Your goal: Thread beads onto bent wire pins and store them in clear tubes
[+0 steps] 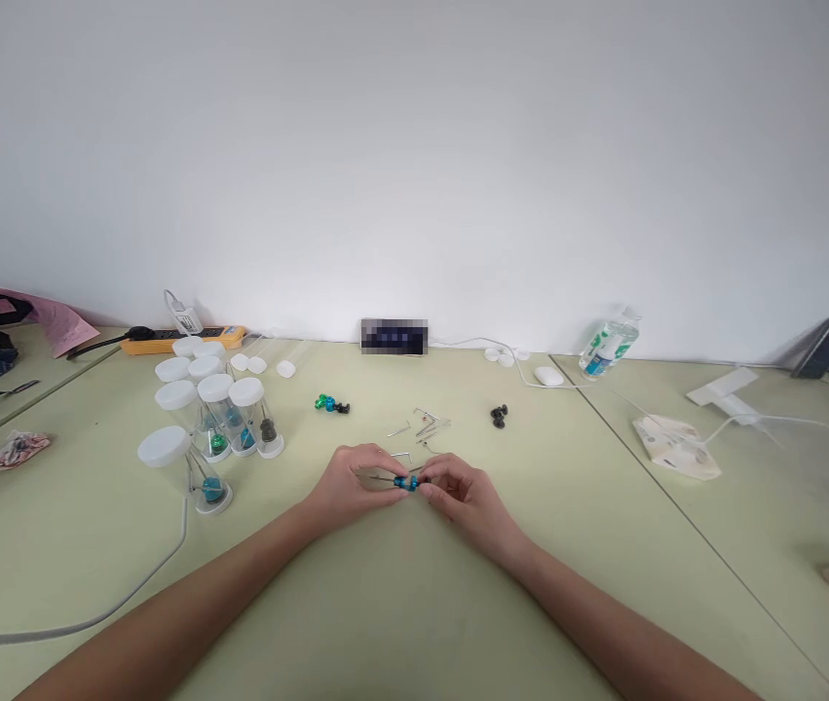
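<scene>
Near the middle of the green table [414, 604], my left hand [357, 487] pinches a small blue metal part [405, 483] with a thin metal rod pointing left from it. My right hand [464, 495] is closed at the right end of the same part, where a dark piece shows between the fingertips. Just beyond my hands lie several thin metal hex keys [430, 425]. Green, blue and black small parts [331, 403] lie farther back to the left, and small black parts [500, 417] to the right.
Clear tubes with white caps [175, 394] stand at the left, holding coloured parts and rods. Behind them is an orange power strip [158, 343]. A dark display [394, 337] sits by the wall. A bottle [608, 346] and a white mouse-like object [549, 377] are at the back right.
</scene>
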Available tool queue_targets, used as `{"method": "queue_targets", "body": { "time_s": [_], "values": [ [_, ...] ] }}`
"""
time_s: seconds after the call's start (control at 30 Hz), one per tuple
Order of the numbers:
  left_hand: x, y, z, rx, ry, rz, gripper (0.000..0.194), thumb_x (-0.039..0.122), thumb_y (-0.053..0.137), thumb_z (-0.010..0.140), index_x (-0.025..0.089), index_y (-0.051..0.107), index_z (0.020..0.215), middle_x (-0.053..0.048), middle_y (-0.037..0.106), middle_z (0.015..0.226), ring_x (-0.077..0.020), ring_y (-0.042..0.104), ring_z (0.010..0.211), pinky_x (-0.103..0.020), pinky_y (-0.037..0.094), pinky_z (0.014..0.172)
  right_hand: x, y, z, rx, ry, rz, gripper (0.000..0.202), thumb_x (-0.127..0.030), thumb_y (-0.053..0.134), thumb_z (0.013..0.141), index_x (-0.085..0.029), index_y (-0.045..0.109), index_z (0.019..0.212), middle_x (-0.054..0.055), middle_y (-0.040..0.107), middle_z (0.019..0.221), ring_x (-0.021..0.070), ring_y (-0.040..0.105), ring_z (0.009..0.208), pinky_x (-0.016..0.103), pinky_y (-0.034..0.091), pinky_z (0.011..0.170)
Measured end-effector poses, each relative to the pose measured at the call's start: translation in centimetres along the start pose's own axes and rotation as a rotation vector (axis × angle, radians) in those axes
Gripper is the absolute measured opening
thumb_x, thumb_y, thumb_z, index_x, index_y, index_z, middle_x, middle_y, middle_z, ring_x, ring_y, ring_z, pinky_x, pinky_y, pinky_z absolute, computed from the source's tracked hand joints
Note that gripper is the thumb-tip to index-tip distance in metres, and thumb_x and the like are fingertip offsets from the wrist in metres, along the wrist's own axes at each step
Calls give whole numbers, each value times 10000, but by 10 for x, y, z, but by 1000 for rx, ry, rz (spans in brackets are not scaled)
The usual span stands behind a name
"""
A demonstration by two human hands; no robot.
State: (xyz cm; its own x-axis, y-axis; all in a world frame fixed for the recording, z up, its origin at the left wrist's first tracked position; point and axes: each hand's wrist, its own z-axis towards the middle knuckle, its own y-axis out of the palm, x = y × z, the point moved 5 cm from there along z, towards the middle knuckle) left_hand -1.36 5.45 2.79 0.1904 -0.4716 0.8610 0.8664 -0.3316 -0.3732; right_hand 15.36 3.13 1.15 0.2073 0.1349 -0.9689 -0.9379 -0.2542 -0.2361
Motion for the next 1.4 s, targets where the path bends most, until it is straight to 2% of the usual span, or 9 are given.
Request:
{"method": "queue_targets", "body": {
  "time_s": [0.2, 0.37, 0.53, 0.77, 0.87, 0.97, 1.13, 1.3, 1.4],
  "values": [
    [3, 2, -1, -28, 50, 10, 168, 246, 698, 695, 200, 700, 856, -34, 711, 813, -168, 633, 771, -299, 511, 746, -3, 2, 0, -62, 33, -55, 372, -429, 437, 891, -187, 630, 685, 21, 566, 792, 117, 482, 640, 243, 371, 553],
    [1, 1, 0, -9, 46, 11, 176, 235, 701, 690, 201, 700, 863, -36, 711, 825, -169, 629, 780, -296, 514, 739, -4, 1, 1, -28, 16, -43, 241, -422, 549, 830, -206, 652, 803, 39, 561, 976, 114, 493, 672, 234, 376, 541],
    [2, 3, -1, -44, 58, 8, 165, 217, 704, 686, 203, 701, 850, -30, 711, 810, -167, 625, 776, -299, 507, 748, -2, 3, 0, -82, 49, -72, 424, -441, 410, 900, -169, 613, 646, 21, 555, 764, 103, 464, 601, 243, 371, 558],
    [-4, -3, 0, 22, -31, -22, 192, 260, 703, 694, 186, 705, 871, -55, 691, 856, -172, 645, 779, -289, 519, 733, -1, 1, -2, -31, 48, 52, 258, -395, 618, 790, -247, 555, 991, 4, 534, 925, 81, 434, 587, 219, 386, 528],
    [-3, -2, 0, 9, -15, -24, 189, 246, 712, 682, 187, 705, 861, -52, 694, 839, -173, 643, 779, -292, 520, 735, -3, 2, -1, -54, 19, 54, 173, -385, 597, 806, -218, 603, 852, 22, 506, 1053, 81, 454, 637, 223, 396, 551],
    [-1, 0, 0, -9, 13, -13, 177, 231, 709, 683, 202, 704, 858, -40, 701, 822, -173, 636, 796, -298, 516, 751, -2, 3, -1, -78, 36, -3, 293, -405, 506, 862, -189, 630, 708, 36, 526, 1000, 104, 491, 695, 233, 396, 570],
    [-2, 0, -1, 1, -5, -19, 184, 243, 711, 682, 200, 702, 861, -45, 700, 837, -171, 638, 789, -297, 522, 744, -3, 2, 0, -43, 22, 16, 181, -392, 577, 820, -232, 634, 883, 38, 508, 1073, 109, 504, 697, 241, 413, 576],
    [-1, 1, 0, -25, 19, -11, 184, 231, 710, 681, 203, 703, 863, -39, 709, 830, -176, 635, 805, -303, 516, 756, -2, 4, 0, -76, 34, -90, 359, -428, 451, 886, -192, 634, 688, 30, 567, 876, 108, 484, 641, 244, 389, 563],
    [-1, 0, 1, -17, 11, -20, 181, 242, 703, 689, 199, 701, 865, -43, 707, 838, -175, 637, 797, -303, 517, 751, -2, 2, 0, -38, 14, -54, 251, -432, 529, 841, -212, 648, 819, 39, 561, 981, 121, 516, 701, 242, 409, 581]
  ]
}}
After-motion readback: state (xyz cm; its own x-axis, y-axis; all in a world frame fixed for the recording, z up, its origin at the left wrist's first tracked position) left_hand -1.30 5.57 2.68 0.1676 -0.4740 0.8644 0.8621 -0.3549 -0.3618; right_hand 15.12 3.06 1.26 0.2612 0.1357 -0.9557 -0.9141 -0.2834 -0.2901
